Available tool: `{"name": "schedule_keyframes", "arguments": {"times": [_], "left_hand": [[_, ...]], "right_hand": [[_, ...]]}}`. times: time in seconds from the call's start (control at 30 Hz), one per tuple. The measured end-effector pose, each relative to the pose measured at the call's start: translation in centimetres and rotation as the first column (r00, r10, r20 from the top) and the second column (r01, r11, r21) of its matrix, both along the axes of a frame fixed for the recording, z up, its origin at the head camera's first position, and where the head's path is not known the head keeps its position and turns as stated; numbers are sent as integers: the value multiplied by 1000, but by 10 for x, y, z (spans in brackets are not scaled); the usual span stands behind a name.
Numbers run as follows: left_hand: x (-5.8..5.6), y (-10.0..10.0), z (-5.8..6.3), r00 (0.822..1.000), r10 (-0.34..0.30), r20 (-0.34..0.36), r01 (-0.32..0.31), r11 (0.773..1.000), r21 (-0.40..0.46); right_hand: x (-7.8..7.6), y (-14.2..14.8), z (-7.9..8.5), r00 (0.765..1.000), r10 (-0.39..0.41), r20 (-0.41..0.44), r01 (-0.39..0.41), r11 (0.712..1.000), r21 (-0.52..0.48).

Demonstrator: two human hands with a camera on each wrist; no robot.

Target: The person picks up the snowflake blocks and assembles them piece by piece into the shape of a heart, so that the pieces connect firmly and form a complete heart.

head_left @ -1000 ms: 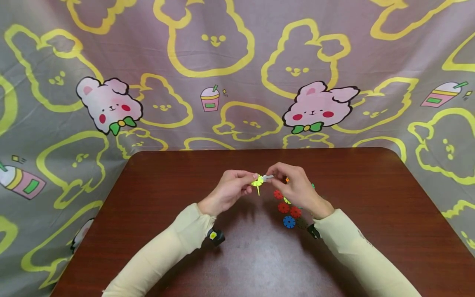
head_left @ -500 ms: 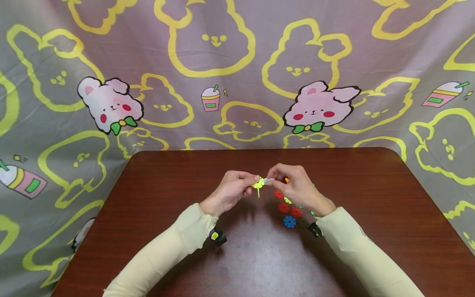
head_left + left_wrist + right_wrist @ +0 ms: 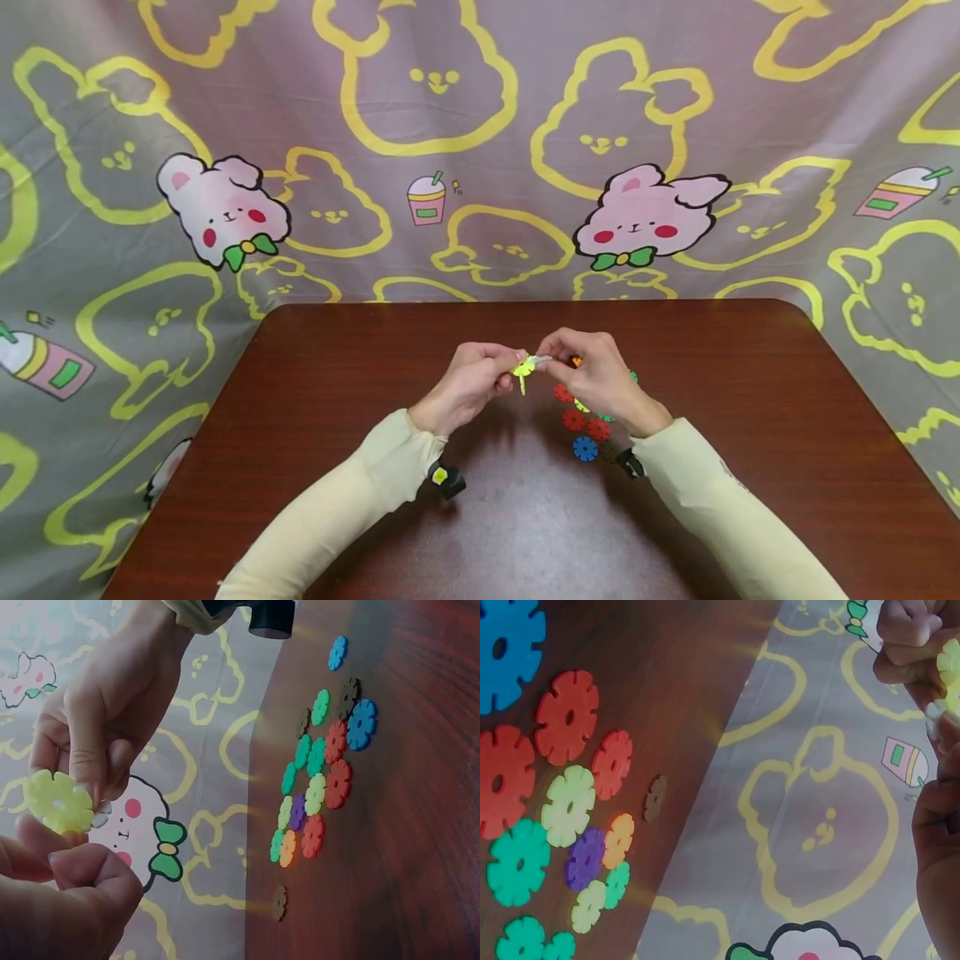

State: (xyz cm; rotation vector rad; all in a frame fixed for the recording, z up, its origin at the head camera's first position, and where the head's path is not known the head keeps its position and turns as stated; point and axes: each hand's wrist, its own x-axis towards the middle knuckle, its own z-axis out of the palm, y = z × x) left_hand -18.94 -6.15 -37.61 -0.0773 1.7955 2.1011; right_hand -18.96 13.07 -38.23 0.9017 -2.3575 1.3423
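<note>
Thumb and fingers of my left hand (image 3: 472,379) pinch a yellow notched snowflake disc (image 3: 525,367), held up above the table. A thin yellow piece (image 3: 522,386), seen edge-on, sticks down from it. My right hand (image 3: 596,375) pinches a whitish snowflake disc (image 3: 542,361) right at the yellow disc's edge. In the left wrist view the yellow disc (image 3: 58,801) faces the camera, and the whitish disc (image 3: 102,815) shows partly behind it. Fingers cover much of the whitish disc in every view.
Loose snowflake discs lie on the brown table (image 3: 337,350) beneath my right hand: a blue disc (image 3: 585,448), several red discs (image 3: 338,784), green ones (image 3: 519,862), a purple one (image 3: 585,859), an orange one (image 3: 287,848) and brown ones (image 3: 655,798). A patterned cloth (image 3: 480,183) hangs behind the table.
Both hands stay nearly in place with small shifts. The yellow disc tilts slightly, and the whitish disc's angle against it changes a little.
</note>
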Motion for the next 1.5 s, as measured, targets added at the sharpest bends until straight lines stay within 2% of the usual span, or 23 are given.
{"name": "schedule_keyframes", "arguments": {"times": [0.1, 0.27, 0.5, 0.77, 0.97, 1.2, 1.33, 1.5], "left_hand": [[0, 0, 1, 1000, -5, 2, 5, 1000, -10], [1, 1, 0, 999, -37, -3, 37, 999, -30], [0, -2, -4, 988, -152, -12, 151, 988, -40], [1, -8, -4, 967, -255, -6, 254, 966, -47], [2, -10, -2, 938, -345, -12, 345, 938, 24], [3, -13, -3, 879, -471, -76, 474, 880, 22], [4, -14, -3, 872, -483, -77, 487, 873, 31], [5, -11, -3, 876, -478, -61, 481, 875, 47]], "right_hand": [[1, 1, 2, 1000, 5, 15, -5, 1000, 8], [0, 5, 6, 998, 26, 57, -30, 997, 75], [-3, 11, 6, 990, 51, 130, -67, 990, 127], [-3, 15, 7, 984, 89, 154, -110, 985, 134], [-3, 18, 12, 981, 69, 184, -96, 985, 145], [-2, 21, 15, 963, 110, 248, -147, 980, 137], [-2, 22, 15, 960, 137, 243, -173, 976, 134], [-2, 21, 14, 962, 156, 222, -188, 973, 132]]}}
